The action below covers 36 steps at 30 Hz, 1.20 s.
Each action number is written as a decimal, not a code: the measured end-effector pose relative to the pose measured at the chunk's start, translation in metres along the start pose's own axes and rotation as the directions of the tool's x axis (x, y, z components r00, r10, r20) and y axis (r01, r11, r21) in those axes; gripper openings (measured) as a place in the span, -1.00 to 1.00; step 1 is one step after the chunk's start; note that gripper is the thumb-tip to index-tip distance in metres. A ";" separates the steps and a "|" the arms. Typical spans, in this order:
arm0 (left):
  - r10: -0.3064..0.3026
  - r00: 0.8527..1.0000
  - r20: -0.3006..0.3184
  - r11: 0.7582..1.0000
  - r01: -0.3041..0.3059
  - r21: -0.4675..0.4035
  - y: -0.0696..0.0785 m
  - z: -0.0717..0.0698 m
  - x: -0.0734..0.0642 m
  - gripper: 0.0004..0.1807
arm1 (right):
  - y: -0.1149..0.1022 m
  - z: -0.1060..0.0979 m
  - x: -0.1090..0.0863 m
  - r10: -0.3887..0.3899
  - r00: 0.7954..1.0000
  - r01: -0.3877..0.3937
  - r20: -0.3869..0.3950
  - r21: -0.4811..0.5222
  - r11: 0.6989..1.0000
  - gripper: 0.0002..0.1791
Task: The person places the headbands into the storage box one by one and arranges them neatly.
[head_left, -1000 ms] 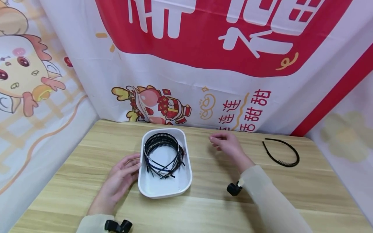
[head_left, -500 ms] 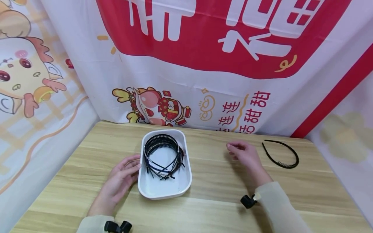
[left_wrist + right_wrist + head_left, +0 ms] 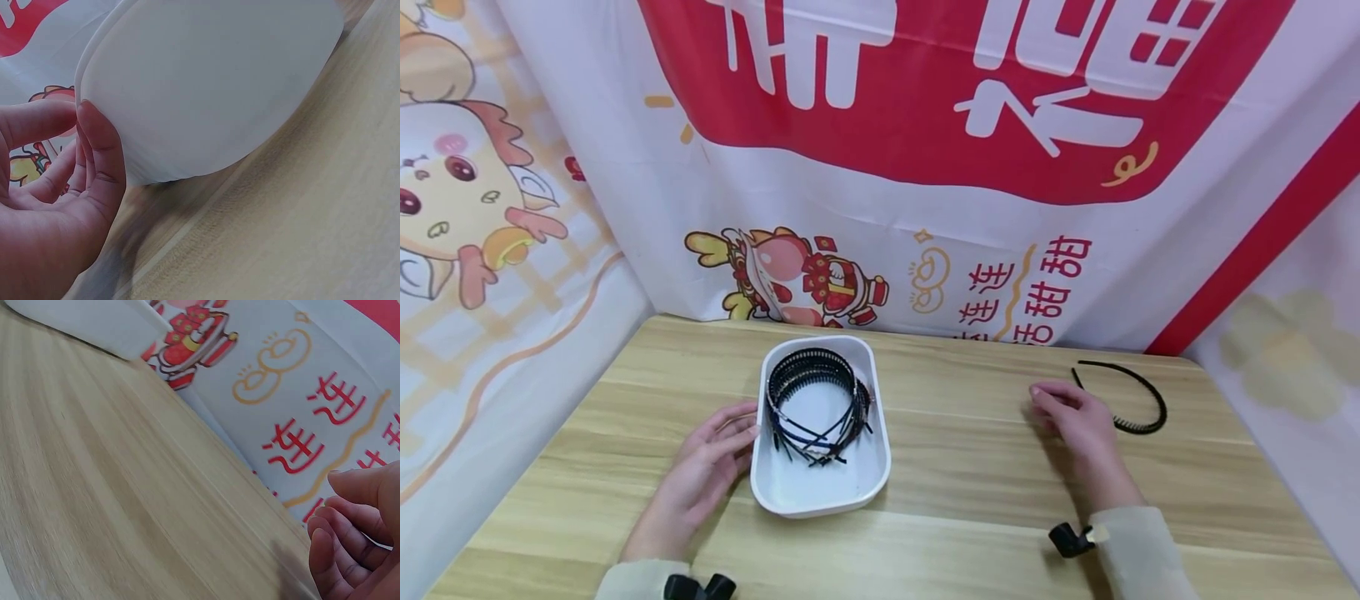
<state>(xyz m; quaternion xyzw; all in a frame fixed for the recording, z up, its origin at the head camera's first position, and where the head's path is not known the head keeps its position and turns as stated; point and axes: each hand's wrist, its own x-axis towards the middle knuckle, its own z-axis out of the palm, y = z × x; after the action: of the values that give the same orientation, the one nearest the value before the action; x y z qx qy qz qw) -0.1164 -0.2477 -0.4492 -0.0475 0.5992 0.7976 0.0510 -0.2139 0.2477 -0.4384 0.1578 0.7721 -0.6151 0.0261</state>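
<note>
A white plastic tub [image 3: 816, 492] stands on the table with several black headbands [image 3: 808, 367] stacked in it. My left hand [image 3: 707, 475] rests against the tub's left side, its fingertips at the rim. The left wrist view shows the thumb [image 3: 103, 147] on the tub's outer wall. To the right, a single black toothed headband [image 3: 1153, 392] lies on the table. My right hand [image 3: 1082, 425] is just left of it, overlapping part of it in the head view. Its fingers are loosely bent and hold nothing, as the right wrist view also shows.
The light wooden table [image 3: 955, 467] runs back to a white cloth [image 3: 865, 183] printed with red shapes and cartoon figures. More printed cloth hangs on the left and right sides. A black wrist camera [image 3: 1070, 540] sits by the right sleeve.
My right hand has moved right across the table, from near the tub to beside the lone headband. My left hand and the tub have stayed in place.
</note>
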 end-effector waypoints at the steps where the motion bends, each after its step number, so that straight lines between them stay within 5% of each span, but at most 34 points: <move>1: 0.002 1.000 0.004 1.000 -0.002 -0.002 0.000 -0.001 0.000 -0.62 | 0.001 -0.002 0.000 0.009 1.000 -0.009 -0.012 0.009 1.000 -0.59; 36: 0.022 0.999 0.023 0.999 -0.021 -0.036 -0.003 -0.002 0.000 -0.62 | 0.023 -0.047 -0.005 0.138 0.978 -0.108 -0.158 0.185 0.977 -0.79</move>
<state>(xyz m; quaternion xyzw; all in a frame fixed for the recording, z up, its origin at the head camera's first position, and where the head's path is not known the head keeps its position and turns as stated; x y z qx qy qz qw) -0.1163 -0.2483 -0.4528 -0.0326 0.5847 0.8091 0.0485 -0.1960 0.2961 -0.4476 0.2589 0.7031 -0.6621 -0.0155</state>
